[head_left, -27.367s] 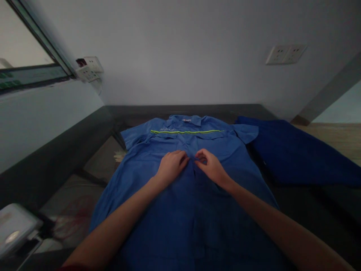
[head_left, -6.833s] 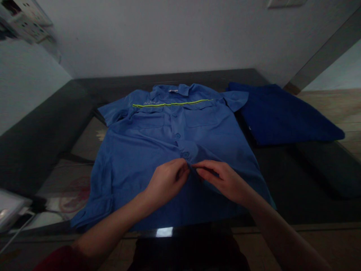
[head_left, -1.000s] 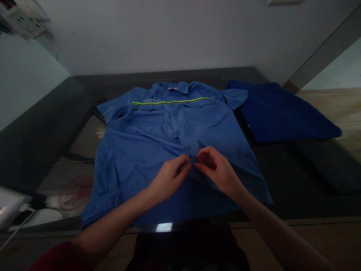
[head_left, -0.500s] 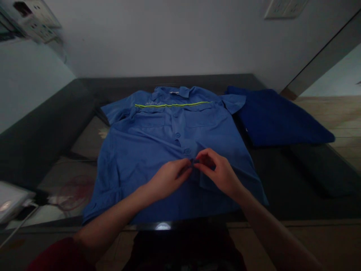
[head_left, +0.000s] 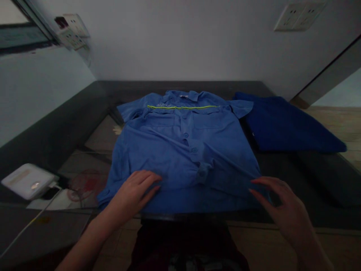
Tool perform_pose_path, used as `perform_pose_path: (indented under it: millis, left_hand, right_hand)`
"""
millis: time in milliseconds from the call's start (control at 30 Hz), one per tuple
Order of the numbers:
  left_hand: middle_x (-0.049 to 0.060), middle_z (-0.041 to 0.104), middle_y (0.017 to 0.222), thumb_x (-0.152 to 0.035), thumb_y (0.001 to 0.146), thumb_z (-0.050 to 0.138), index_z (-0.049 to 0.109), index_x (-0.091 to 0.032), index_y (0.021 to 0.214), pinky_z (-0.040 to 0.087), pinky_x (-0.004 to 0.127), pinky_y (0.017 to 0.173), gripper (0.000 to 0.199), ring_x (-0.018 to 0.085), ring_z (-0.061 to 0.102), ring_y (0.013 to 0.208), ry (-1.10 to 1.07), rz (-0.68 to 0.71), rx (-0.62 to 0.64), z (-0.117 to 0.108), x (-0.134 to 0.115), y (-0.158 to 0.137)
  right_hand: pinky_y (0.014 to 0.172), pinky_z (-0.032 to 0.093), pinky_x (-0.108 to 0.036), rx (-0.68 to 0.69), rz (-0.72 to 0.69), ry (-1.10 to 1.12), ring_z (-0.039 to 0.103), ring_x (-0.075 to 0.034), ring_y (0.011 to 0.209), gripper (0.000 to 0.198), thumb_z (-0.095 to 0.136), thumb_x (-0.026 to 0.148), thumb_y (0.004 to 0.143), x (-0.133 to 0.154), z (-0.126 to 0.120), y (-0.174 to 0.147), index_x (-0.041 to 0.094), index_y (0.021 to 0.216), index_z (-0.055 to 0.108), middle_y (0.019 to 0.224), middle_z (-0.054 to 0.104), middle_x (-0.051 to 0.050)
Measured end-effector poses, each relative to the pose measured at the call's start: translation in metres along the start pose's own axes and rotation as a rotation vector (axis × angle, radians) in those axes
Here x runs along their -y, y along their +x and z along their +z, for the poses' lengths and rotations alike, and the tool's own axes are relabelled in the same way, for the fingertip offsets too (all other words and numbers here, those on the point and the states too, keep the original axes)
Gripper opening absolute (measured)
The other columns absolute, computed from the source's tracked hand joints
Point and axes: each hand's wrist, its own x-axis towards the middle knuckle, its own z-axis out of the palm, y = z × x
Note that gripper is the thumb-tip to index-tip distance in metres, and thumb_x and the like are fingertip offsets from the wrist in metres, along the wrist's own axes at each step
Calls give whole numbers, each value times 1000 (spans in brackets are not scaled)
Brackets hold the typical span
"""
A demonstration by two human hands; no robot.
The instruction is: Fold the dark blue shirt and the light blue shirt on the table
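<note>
A blue short-sleeved work shirt (head_left: 169,143) lies spread front up, its collar toward the wall and a yellow stripe across the chest. Its button front is joined in the middle, with a raised, wrinkled bit of placket (head_left: 202,171) around a lower button. My left hand (head_left: 137,194) rests over the shirt's lower left part, thumb and fingers apart. At the shirt's lower right side edge is my right hand (head_left: 284,207), its thumb and index finger parted with a gap showing between the tips. I cannot tell whether they touch the cloth.
A folded dark blue cloth (head_left: 287,124) lies to the right on the dark table (head_left: 279,180). At the left stand a white box-shaped device (head_left: 29,180) and its white cable (head_left: 36,216). Wall sockets (head_left: 300,17) are at the back.
My hands have parted from the lower button at the middle of the shirt. The left moved left and nearer, the right moved right to the side edge. The camera view has shifted.
</note>
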Motion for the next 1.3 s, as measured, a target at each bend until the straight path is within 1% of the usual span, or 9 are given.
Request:
perform_pose_path:
  millis: [200,300,433,600,700,833,1067,1200,1300]
  left_hand:
    - [7,56,129,-19,82,51,55,-28,123,40,50,99,42,29,50,119,242,-116,-19,-9,34,-51]
    - [8,52,134,-11,75,48,52,-26,127,39,51,100,55,30,47,123,325,-172,-3,-6,41,-60]
    - [9,53,133,-6,69,46,53,-21,126,41,48,100,59,29,49,121,352,-239,0,1,48,-60]
    - [9,57,126,-3,65,43,57,-19,118,41,44,102,57,26,52,117,280,-293,-55,3,62,-61]
    - [7,57,123,-4,66,40,58,-20,115,41,41,103,55,24,52,116,182,-314,-125,1,67,-60]
    - [6,59,119,-8,68,38,59,-20,113,41,39,103,50,23,55,113,81,-363,-248,-4,69,-50]
    - [5,63,113,-7,67,39,62,-16,111,42,34,98,50,21,58,107,-33,-403,-505,-19,61,-35]
    - [2,66,102,-7,65,40,64,-17,109,47,28,86,51,17,61,94,-82,-480,-660,-29,63,-39]
    - [1,67,99,-8,63,41,65,-16,106,48,26,83,49,15,62,91,-78,-437,-745,-51,71,-35]
  right_hand:
    - [90,44,-51,98,-38,-171,54,-32,109,45,45,54,86,-29,-5,-23,23,115,59,118,56,-13]
    - [87,47,-49,100,26,-228,57,-32,101,48,41,50,87,-33,2,-25,18,120,55,113,56,-15]
    - [78,49,-47,26,151,-283,59,-31,89,49,37,47,87,-28,13,-23,16,122,53,99,58,-15]
    - [79,50,-46,22,184,-160,59,-31,90,55,45,56,83,-33,14,-25,18,122,54,102,59,-14]
    - [89,48,-48,116,121,-21,56,-32,105,63,54,57,78,-43,7,-29,21,129,49,118,56,-13]
    - [89,49,-46,206,136,82,54,-32,111,64,59,51,76,-48,0,-30,25,133,47,126,54,-11]
    - [89,51,-43,74,331,152,61,-29,105,49,56,42,77,-36,1,-22,23,122,58,118,63,-8]
    - [86,52,-39,-110,377,208,63,-25,101,38,51,32,77,-25,2,-18,24,112,64,111,67,-5]
    - [84,53,-39,-251,341,167,65,-23,95,35,49,26,76,-16,-5,-2,22,106,67,103,70,-5]
